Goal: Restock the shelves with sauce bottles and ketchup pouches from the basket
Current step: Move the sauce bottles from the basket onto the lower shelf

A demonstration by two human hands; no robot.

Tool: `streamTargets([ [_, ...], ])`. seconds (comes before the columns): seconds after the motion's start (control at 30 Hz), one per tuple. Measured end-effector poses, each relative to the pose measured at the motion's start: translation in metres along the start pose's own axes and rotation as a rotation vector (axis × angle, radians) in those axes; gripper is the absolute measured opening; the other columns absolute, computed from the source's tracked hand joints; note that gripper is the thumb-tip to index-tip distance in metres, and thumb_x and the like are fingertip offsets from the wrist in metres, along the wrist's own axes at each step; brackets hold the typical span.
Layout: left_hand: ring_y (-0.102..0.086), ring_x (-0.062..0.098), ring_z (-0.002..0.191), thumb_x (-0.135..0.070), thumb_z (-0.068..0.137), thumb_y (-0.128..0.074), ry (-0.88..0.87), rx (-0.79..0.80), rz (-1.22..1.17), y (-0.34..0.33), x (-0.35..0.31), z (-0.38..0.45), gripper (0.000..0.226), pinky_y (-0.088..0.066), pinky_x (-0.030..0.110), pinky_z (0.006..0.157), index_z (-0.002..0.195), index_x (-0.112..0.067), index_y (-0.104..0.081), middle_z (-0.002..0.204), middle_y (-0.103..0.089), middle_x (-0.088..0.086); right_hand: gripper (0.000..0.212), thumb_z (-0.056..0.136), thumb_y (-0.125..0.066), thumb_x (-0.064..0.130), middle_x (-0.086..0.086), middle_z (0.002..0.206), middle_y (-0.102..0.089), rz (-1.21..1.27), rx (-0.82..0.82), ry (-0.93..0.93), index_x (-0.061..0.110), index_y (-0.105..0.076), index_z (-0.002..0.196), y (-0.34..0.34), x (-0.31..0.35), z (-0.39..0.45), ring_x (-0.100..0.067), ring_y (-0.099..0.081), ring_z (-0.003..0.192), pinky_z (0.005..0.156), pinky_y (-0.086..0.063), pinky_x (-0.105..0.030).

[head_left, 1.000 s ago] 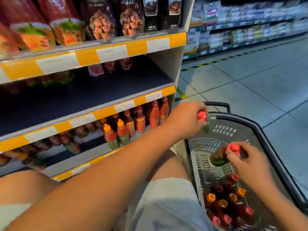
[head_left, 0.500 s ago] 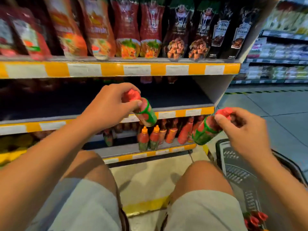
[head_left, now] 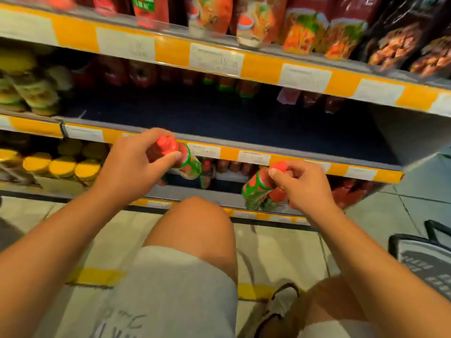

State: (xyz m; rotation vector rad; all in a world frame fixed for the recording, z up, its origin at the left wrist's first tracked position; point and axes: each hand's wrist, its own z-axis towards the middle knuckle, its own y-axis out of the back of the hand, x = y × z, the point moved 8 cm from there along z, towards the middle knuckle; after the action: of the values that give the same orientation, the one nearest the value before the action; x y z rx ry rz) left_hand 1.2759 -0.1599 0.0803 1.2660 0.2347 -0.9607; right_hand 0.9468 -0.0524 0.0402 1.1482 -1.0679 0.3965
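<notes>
My left hand (head_left: pixel 131 164) grips a sauce bottle (head_left: pixel 188 162) with a red cap and green-rimmed label, tilted, in front of the middle shelf's yellow edge (head_left: pixel 229 152). My right hand (head_left: pixel 305 186) holds a second red-capped sauce bottle (head_left: pixel 256 189) by its cap, lower and to the right, before the bottom shelf (head_left: pixel 185 192). The middle shelf (head_left: pixel 244 118) is dark and mostly bare, with a few bottles and pouches at its back. Ketchup pouches (head_left: pixel 305 28) stand on the top shelf. Only a corner of the black basket (head_left: pixel 427 262) shows at the right edge.
Yellow-lidded jars (head_left: pixel 61 167) fill the lower left shelf, and pale jars (head_left: pixel 31 91) sit left on the middle shelf. Red sauce bottles (head_left: pixel 351 191) stand on the bottom shelf at right. My bent knees and grey shorts (head_left: pixel 175 289) are low in front; tiled floor lies below.
Both hands lifted bottles out of the basket and carried them left toward the shelves. The view swung left, so the basket slid to the right edge.
</notes>
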Motion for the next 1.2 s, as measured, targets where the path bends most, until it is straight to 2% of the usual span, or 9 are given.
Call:
streamTargets([
  [0.07,-0.070,0.022,0.084,-0.032,0.088,-0.081,0.037,0.011,0.016,-0.016,0.022,-0.004,0.032,-0.056,0.039,0.077,0.117,-0.021,-0.073,0.094,-0.076,0.002,0.005,0.083,-0.080,0.024,0.003,0.063,-0.063,-0.002,0.020,-0.050,0.019,-0.080,0.084,-0.023,-0.020,0.011,-0.017,-0.062,0.058,0.053,-0.050,-0.023],
  [0.2,-0.069,0.022,0.082,-0.032,0.089,-0.079,0.111,0.075,-0.001,-0.065,0.054,-0.010,0.030,-0.055,0.041,0.076,0.115,-0.018,-0.073,0.090,-0.075,0.003,0.015,0.079,-0.083,0.030,0.006,0.086,-0.076,-0.103,0.047,-0.124,0.022,-0.082,0.091,-0.062,-0.058,0.028,-0.014,-0.070,0.083,0.079,-0.057,-0.034],
  [0.37,-0.067,0.022,0.084,-0.033,0.090,-0.078,0.150,0.197,-0.011,-0.144,0.079,-0.005,0.028,-0.053,0.039,0.076,0.113,-0.018,-0.072,0.094,-0.075,0.002,0.007,0.078,-0.080,0.027,0.002,0.077,-0.074,-0.185,0.045,-0.193,0.020,-0.080,0.079,-0.096,-0.096,0.045,-0.021,-0.068,0.080,0.076,-0.057,-0.043],
  [0.6,-0.068,0.029,0.096,-0.036,0.085,-0.081,0.139,0.388,0.034,-0.237,0.087,0.027,0.037,-0.055,0.046,0.085,0.117,-0.021,-0.069,0.104,-0.076,0.005,0.021,0.077,-0.078,0.034,0.002,0.069,-0.072,-0.205,-0.015,-0.326,0.024,-0.067,0.062,-0.121,-0.130,0.073,-0.025,-0.071,0.071,0.073,-0.062,-0.047],
  [0.8,-0.066,0.028,0.100,-0.030,0.087,-0.078,0.108,0.487,0.138,-0.279,0.082,0.062,0.023,-0.051,0.039,0.082,0.106,-0.018,-0.075,0.106,-0.075,0.005,0.026,0.069,-0.069,0.048,-0.001,0.071,-0.071,-0.216,-0.038,-0.374,0.022,-0.067,0.074,-0.148,-0.174,0.105,-0.030,-0.073,0.068,0.065,-0.063,-0.047],
  [0.9,-0.063,0.031,0.097,-0.030,0.095,-0.070,0.138,0.580,0.242,-0.296,0.081,0.073,0.020,-0.051,0.040,0.081,0.110,-0.016,-0.072,0.099,-0.071,0.008,0.029,0.074,-0.068,0.046,-0.004,0.075,-0.069,-0.258,-0.048,-0.388,0.017,-0.065,0.076,-0.146,-0.156,0.108,-0.030,-0.069,0.073,0.067,-0.060,-0.039],
  [1.03,-0.054,0.033,0.084,-0.037,0.106,-0.051,0.208,0.729,0.448,-0.318,0.091,0.079,0.036,-0.036,0.036,0.068,0.076,-0.017,-0.053,0.071,-0.051,0.007,0.027,0.094,-0.070,0.033,-0.008,0.096,-0.067,-0.315,0.015,-0.447,0.007,-0.071,0.099,-0.148,-0.158,0.119,-0.028,-0.065,0.089,0.068,-0.046,-0.031],
  [1.1,-0.054,0.032,0.082,-0.036,0.107,-0.046,0.198,0.722,0.442,-0.327,0.093,0.086,0.031,-0.035,0.035,0.066,0.096,-0.013,-0.063,0.083,-0.061,0.012,0.029,0.096,-0.068,0.031,-0.012,0.107,-0.070,-0.308,-0.001,-0.447,0.004,-0.072,0.107,-0.152,-0.162,0.122,-0.030,-0.067,0.099,0.071,-0.049,-0.032],
  [1.2,-0.060,0.034,0.097,-0.038,0.109,-0.039,0.191,0.724,0.430,-0.339,0.094,0.096,0.035,-0.042,0.036,0.074,0.129,-0.018,-0.060,0.120,-0.067,0.017,0.025,0.096,-0.068,0.026,-0.013,0.102,-0.070,-0.307,0.006,-0.455,0.003,-0.071,0.104,-0.159,-0.166,0.124,-0.031,-0.069,0.098,0.069,-0.050,-0.032],
])
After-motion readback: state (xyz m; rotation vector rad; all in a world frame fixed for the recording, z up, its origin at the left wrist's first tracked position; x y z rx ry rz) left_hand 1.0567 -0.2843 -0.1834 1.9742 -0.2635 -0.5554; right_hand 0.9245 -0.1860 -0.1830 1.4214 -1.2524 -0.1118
